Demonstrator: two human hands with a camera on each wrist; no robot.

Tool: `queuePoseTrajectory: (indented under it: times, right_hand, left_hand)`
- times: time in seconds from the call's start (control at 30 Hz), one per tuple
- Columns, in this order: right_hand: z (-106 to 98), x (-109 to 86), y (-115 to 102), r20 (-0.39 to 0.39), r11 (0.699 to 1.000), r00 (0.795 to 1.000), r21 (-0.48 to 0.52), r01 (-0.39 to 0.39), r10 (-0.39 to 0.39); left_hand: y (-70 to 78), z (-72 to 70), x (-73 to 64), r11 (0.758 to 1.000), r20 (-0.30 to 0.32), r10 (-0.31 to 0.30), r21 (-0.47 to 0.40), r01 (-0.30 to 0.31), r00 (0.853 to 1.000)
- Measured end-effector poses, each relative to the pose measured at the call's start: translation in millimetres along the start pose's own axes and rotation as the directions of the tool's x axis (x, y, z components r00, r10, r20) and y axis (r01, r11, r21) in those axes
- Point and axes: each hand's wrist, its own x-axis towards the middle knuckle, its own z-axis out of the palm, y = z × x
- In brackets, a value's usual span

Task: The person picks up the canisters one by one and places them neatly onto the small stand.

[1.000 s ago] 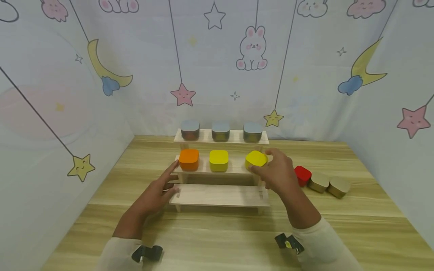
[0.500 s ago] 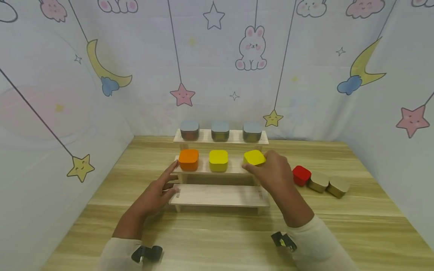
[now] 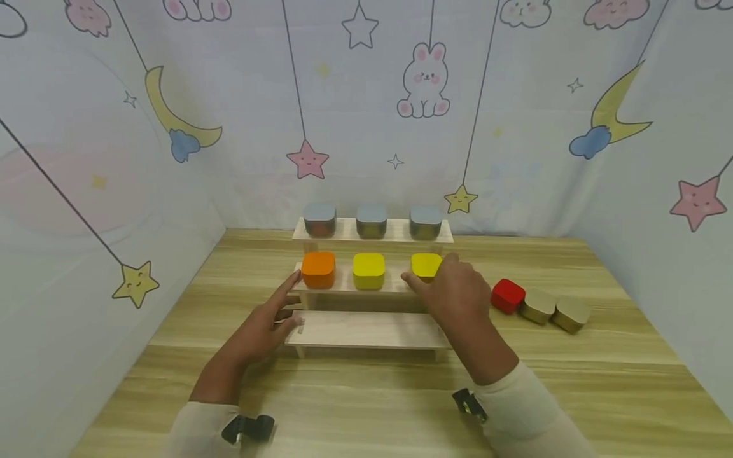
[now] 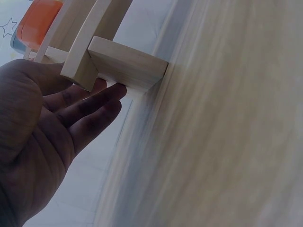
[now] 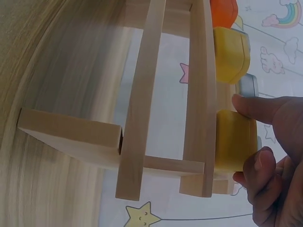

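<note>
A three-tier wooden stand (image 3: 372,329) sits on the table. On its middle tier are an orange rounded block (image 3: 318,270), a yellow block (image 3: 368,270) and, at the right end, a second yellow block (image 3: 426,264). My right hand (image 3: 460,292) holds that right-hand block from the side, thumb on its left and fingers on its right; the right wrist view shows the block (image 5: 235,142) standing on the tier. My left hand (image 3: 260,327) rests against the stand's left end, its fingers (image 4: 90,106) nearly straight beside the leg of the lowest tier.
Three grey-topped blocks (image 3: 371,221) stand in a row on the top tier. To the right of the stand, a red block (image 3: 508,296) and two tan blocks (image 3: 538,306) lie on the wood-grain table (image 3: 366,401). A printed curtain (image 3: 366,95) encloses the back and sides.
The right hand has shifted left with the right-hand yellow block, which has turned to line up straighter with the others in its row. My left hand has stayed put.
</note>
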Motion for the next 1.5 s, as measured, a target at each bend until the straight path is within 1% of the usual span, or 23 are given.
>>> queuePoseTrajectory:
  times: [0.13,0.23,0.53,0.7,0.77,0.87,1.0,1.13,1.33,1.5]
  right_hand:
    - [2.1,-0.7,-1.0,-0.023,1.0,1.0,-0.012,0.004,-0.004]
    - [3.2,-0.5,-1.4,-0.025,1.0,1.0,-0.018,0.006,-0.006]
    - [0.8,-4.3,2.1,-0.009,0.999,1.0,-0.048,0.009,-0.009]
    - [-5.6,-9.4,6.8,0.017,0.999,1.0,-0.044,0.005,-0.005]
    - [-9.3,-11.8,11.9,0.033,0.999,0.999,-0.042,0.006,-0.004]
    - [-14.3,-13.6,24.3,0.039,0.999,0.999,-0.047,0.007,-0.005]
    - [-17.2,-13.0,46.8,0.037,0.999,0.999,-0.039,0.01,-0.009]
    - [-16.1,-12.6,71.0,0.04,0.999,0.999,-0.036,0.025,-0.023]
    - [-11.9,-10.9,108.4,0.032,0.998,0.998,0.025,0.059,-0.06]
    - [-9.9,-9.3,133.0,0.016,0.998,0.999,0.043,0.049,-0.049]
  left_hand:
    - [0.3,-0.1,0.2,1.0,0.001,0.001,0.002,-0.001,1.0]
    - [0.9,-0.2,0.5,1.0,-0.004,0.0,0.007,0.0,1.0]
    - [2.1,0.9,0.6,1.0,-0.006,-0.024,0.004,0.024,1.0]
    - [3.8,1.4,0.6,1.0,-0.006,-0.029,0.003,0.029,1.0]
    - [4.2,1.4,0.8,1.0,-0.004,-0.029,0.002,0.029,1.0]
    - [5.0,1.4,0.7,1.0,-0.004,-0.031,0.001,0.031,1.0]
    - [6.4,1.5,0.3,0.999,-0.011,-0.042,0.01,0.043,0.999]
    - [5.6,0.8,0.8,0.999,-0.011,-0.03,0.018,0.031,0.999]
    - [4.6,0.5,1.3,0.999,-0.012,-0.023,0.021,0.024,1.0]
    - [1.6,1.7,1.4,0.999,-0.011,-0.023,0.024,0.024,1.0]
